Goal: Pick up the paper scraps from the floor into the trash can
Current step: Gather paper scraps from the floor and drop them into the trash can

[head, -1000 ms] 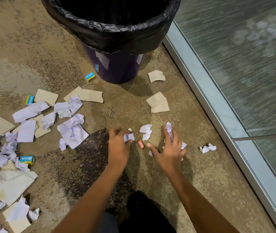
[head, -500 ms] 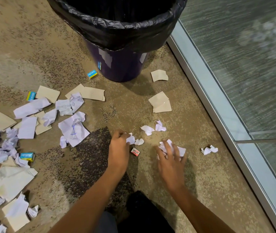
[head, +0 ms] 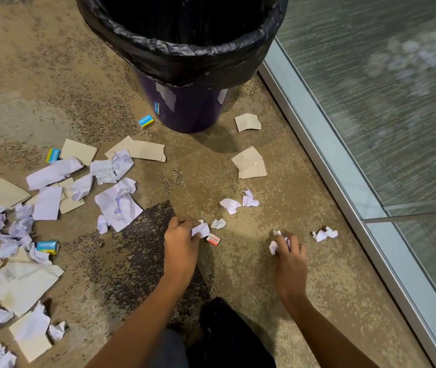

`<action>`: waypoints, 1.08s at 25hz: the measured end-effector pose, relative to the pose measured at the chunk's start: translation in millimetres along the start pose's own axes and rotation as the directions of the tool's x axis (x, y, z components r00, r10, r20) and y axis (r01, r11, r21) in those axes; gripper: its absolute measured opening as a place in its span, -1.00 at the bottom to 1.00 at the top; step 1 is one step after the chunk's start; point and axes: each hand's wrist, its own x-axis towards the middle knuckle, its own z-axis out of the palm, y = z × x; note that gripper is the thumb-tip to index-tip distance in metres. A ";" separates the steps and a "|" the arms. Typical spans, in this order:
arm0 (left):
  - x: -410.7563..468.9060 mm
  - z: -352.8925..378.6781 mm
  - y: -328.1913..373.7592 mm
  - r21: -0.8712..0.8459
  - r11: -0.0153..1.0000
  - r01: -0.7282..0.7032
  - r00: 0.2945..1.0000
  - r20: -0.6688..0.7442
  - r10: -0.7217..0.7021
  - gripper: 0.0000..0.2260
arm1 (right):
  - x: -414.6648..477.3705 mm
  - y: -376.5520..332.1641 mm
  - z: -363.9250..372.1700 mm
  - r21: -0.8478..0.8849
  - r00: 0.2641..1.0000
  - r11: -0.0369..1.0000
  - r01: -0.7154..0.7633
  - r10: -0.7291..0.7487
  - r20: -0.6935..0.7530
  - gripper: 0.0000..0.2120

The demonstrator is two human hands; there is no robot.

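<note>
Trash can (head: 185, 107): dark purple, lined with a black bag (head: 179, 57), standing upright at top centre of the speckled floor (head: 52, 75), just beside a metal door frame (head: 325, 155).

Left hand (head: 181, 248): low over the floor, fingers curled and closed on a white paper scrap (head: 201, 230).

Right hand (head: 289, 257): low over the floor, fingers bunched around crumpled white scraps (head: 276, 244).

Loose white scraps near the hands: one small (head: 218, 223) just beyond the left hand; two (head: 230, 205) (head: 250, 199) farther toward the can; one (head: 324, 234) right of the right hand, near the frame.

Small red-and-white box (head: 213, 239): on the floor, just beside the left hand.

Tan card pieces: one (head: 247, 122) near the can's base, a stacked pair (head: 250, 163) below it.

Main litter heap (head: 39, 208): far left, white crumpled sheets mixed with tan card, well apart from the can.

Blue-and-yellow boxes: one (head: 145, 121) near the can, two (head: 53, 154) (head: 47, 247) among the heap.
</note>
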 end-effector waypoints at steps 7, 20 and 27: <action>7.5 -39.6 37.3 -0.039 0.997 -0.072 0.988 -0.139 0.066 -0.76 | 22.1 -57.0 -49.3 0.336 0.977 0.942 -0.013 0.084 -0.198 -0.60; 99.6 -203.4 188.3 -0.176 0.881 -0.440 0.764 -0.589 0.264 -0.81 | 171.0 -255.2 -229.6 0.483 0.710 0.634 0.604 -0.151 -0.688 -0.78; 161.8 -212.1 207.3 -0.075 0.947 -0.312 0.860 -0.447 0.248 -0.71 | 261.1 -289.2 -230.8 0.443 0.905 0.817 0.369 -0.208 -0.372 -0.83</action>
